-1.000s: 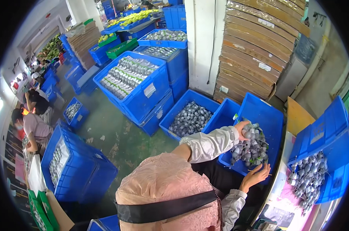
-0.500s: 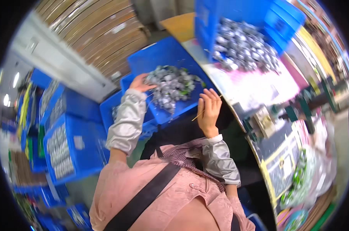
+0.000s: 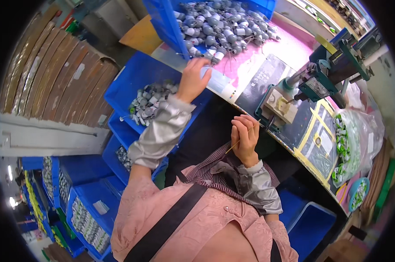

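The left hand (image 3: 192,81) reaches over the near edge of the worktop (image 3: 267,72), its fingertips at the lower edge of a pile of grey and white parts (image 3: 232,32). Its grip is apart, thumb away from the fingers; whether the fingertips touch a part, I cannot tell. The pile spills from a tipped blue bin (image 3: 164,26) onto a pink sheet (image 3: 289,39). The left forearm crosses above a lower bin (image 3: 127,83), where more grey parts (image 3: 147,102) lie heaped.

The right hand (image 3: 245,139) is above the lap, just beside the worktop's edge. Its grip is together, clamped on a thin yellow stick (image 3: 232,147). Near it stands a green press (image 3: 317,83), with a clear bag (image 3: 365,131) beyond.
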`<state>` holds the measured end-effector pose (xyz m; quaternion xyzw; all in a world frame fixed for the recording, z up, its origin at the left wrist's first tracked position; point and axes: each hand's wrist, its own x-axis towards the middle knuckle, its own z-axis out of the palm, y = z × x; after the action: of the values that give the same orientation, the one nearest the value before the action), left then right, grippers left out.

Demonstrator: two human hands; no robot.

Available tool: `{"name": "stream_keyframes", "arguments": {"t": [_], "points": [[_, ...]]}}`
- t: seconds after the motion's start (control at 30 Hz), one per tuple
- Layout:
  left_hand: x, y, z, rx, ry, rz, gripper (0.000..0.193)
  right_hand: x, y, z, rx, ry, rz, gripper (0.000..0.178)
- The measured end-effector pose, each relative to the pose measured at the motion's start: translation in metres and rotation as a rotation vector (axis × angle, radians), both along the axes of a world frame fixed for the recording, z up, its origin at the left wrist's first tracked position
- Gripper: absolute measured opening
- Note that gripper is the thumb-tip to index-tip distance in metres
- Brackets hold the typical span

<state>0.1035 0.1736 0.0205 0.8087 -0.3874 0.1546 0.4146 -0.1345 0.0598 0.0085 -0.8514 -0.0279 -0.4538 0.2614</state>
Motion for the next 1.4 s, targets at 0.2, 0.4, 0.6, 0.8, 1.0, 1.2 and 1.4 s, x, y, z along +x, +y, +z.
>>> {"name": "stream_keyframes", "arguments": {"t": [0.2,0.4,0.6,0.8,1.0,1.2,1.4], "points": [[0.037,-0.123,-0.049,0.445,-0.257,0.21,0.04,-0.049,-0.04,0.002,-0.04,0.045,-0.302,0.017],[0.038,-0.099,-0.043,0.49,-0.418,0.226,0.051,-0.108,-0.12,0.007,-0.025,0.04,-0.838,0.011],[0.044,-0.117,-0.038,0.457,-0.346,0.06,0.045,-0.227,-0.231,-0.027,0.022,0.089,-1.436,0.013],[0.076,-0.089,-0.022,0.007,0.602,-0.113,0.036,-0.272,-0.28,-0.031,-0.164,0.255,-1.688,0.028],[0.062,-0.077,-0.002,-0.443,1.438,-0.675,0.059,-0.297,-0.309,-0.034,-0.162,0.291,-1.523,0.035],[0.045,-0.073,-0.032,-0.754,1.89,-0.942,0.06,-0.285,-0.297,-0.038,-0.146,0.298,-1.378,0.028],[0.038,-0.071,-0.044,-0.745,1.994,-1.034,0.04,-0.292,-0.308,-0.039,-0.188,0.264,-1.328,0.022]]}}
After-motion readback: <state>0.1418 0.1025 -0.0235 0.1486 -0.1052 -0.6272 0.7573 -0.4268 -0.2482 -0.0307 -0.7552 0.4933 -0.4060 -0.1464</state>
